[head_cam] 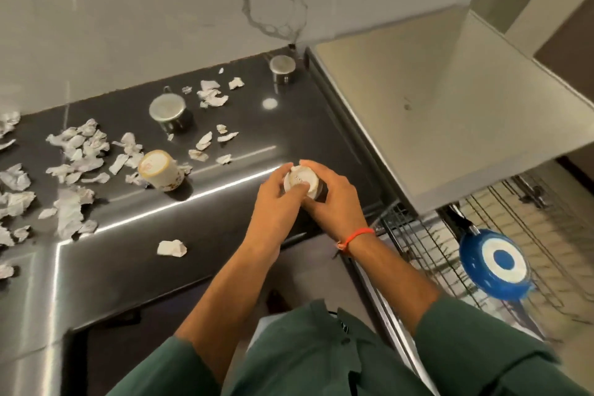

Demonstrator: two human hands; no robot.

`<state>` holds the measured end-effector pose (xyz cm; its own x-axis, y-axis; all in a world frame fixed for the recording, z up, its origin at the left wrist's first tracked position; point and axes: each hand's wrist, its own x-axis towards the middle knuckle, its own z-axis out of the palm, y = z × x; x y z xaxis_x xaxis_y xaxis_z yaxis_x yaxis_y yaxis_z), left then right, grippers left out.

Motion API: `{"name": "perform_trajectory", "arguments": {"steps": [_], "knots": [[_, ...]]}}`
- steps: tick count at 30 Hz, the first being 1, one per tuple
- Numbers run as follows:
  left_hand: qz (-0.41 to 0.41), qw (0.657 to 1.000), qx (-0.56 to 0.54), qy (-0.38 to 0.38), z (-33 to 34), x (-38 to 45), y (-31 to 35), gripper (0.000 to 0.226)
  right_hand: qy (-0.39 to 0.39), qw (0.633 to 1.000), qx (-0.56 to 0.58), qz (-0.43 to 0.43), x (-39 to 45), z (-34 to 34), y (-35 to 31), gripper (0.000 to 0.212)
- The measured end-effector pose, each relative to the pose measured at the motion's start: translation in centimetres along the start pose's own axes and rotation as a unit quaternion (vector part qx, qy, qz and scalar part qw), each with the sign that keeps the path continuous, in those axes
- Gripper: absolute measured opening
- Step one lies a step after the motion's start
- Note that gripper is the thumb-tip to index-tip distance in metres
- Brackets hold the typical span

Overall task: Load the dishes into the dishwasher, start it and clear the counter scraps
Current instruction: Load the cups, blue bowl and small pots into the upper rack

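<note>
Both hands meet on a small white cup [300,184] standing upside down on the dark counter [225,228], near its right-hand edge. The left hand [280,194] curls its fingers over the upturned base and near side, and the right hand [334,194] wraps the far and right side, so the cup is grasped from both flanks at once. Its long axis stands upright, base toward the camera and mouth down against the counter. The relation that matters for the coming move is that the dishwasher rack [427,244] lies to the right of the cup and lower, just past the counter edge, which makes the right hand the nearer one for carrying it across. A blue pan [495,262] already sits in that rack. Other dishes wait further left and back: an inverted patterned mug [160,172], a larger steel cup [170,112] and a smaller steel cup [283,67]. Torn paper scraps [77,151] are strewn over the counter's left part, apparently not yet cleared.
</note>
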<state>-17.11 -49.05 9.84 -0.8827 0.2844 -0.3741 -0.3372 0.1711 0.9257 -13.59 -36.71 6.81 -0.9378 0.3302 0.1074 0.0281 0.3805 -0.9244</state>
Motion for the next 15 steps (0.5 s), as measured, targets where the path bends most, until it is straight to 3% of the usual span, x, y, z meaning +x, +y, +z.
{"name": "perform_trajectory", "arguments": {"steps": [4,15], "knots": [[0.009,0.998,0.033,-0.047,4.2,-1.9,-0.9,0.038,0.055,0.998,0.020,0.035,-3.8,-3.6,1.3,0.053],[0.030,0.968,0.141,-0.206,17.3,-4.7,-1.5,0.036,0.225,0.970,-0.014,0.091,-10.9,-14.3,5.0,0.035]]}}
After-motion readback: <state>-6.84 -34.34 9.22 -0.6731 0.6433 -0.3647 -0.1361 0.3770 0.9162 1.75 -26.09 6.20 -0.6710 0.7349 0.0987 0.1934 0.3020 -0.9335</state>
